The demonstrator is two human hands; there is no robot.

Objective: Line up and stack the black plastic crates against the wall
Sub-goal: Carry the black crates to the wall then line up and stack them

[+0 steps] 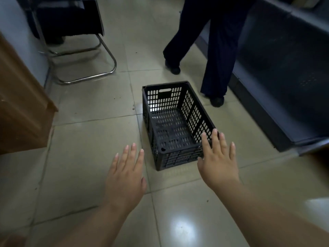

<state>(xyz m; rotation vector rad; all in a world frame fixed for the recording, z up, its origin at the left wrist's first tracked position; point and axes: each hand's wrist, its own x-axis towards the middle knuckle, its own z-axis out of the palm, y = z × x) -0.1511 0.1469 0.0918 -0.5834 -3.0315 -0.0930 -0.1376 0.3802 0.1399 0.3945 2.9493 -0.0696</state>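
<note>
One black plastic crate (170,122) with slotted walls and an empty inside stands upright on the tiled floor, mid-frame. My right hand (218,161) is spread flat over the crate's near right corner, fingers apart, holding nothing; whether it touches the rim I cannot tell. My left hand (125,175) hovers palm down to the left of the crate's near end, apart from it, fingers spread and empty.
Another person's dark trouser legs and shoes (213,56) stand just beyond the crate on the right. A dark counter (277,72) runs along the right. A chair with a chrome tube frame (80,56) stands at the back left, and a brown wooden cabinet (23,107) at the left.
</note>
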